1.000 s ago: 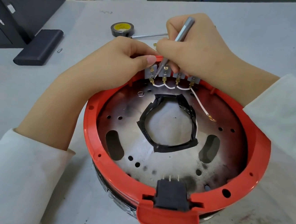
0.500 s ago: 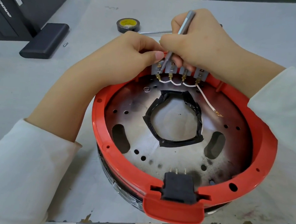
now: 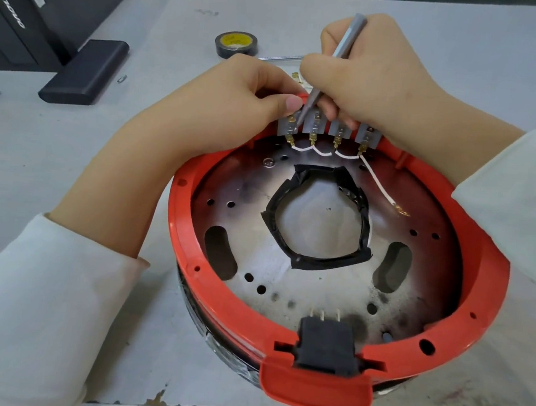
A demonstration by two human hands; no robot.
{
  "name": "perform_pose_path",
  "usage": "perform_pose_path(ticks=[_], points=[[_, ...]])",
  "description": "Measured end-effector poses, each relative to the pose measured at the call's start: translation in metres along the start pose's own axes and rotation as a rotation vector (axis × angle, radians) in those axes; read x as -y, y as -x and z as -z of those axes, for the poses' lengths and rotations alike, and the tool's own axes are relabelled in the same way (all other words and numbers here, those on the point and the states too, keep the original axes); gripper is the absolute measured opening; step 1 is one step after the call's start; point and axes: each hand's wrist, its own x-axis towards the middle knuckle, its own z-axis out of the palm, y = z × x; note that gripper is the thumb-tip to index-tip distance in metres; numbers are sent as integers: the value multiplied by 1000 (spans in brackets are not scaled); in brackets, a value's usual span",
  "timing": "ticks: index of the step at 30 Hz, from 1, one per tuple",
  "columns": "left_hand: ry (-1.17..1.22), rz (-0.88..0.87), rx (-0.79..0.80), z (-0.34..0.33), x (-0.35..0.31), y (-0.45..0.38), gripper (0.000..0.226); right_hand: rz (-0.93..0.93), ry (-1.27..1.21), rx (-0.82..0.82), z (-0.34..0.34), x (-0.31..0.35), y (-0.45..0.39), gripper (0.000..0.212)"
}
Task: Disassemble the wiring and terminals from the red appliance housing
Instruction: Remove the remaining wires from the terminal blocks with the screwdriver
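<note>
So the grey tabletop (image 3: 472,42) has the round red plastic appliance housing (image 3: 206,282) sitting open side up right at the near edge, scorched metal plate (image 3: 317,289) inside with a ring of black tape (image 3: 316,263) around the centre hole. My left hand (image 3: 224,100) is on the far rim, fingers curled in and the thumb pressed against the leftmost of the four grey terminal blocks (image 3: 333,127) to steady it. My right hand (image 3: 370,78) pinches a slim grey metal screwdriver (image 3: 344,46) like a pen, tip down on that first block. The short white jumper wires (image 3: 322,152) loop between the brass terminals, all four of them seated in their blocks, and one longer lead trails off to a loose brass end on the plate.

What worries me: the tip is tiny and my thumb is right beside it, so if it slips off the screw I'm stabbing myself or chewing up the head. Also the housing overhangs the edge a bit, so pushing too hard could tip it.
</note>
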Motion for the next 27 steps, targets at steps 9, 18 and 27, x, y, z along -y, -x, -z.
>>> perform_pose_path(ticks=[9, 18, 27], points=[[-1, -12, 19, 1, -1, 2, 22, -35, 68, 68, -2, 4, -2, 26], [12, -21, 6, 0, 0, 1, 20, 19, -3, -4, -1, 0, 0, 27], [25, -37, 12, 0, -1, 2, 20, 14, 49, 12, -3, 2, 4, 29]])
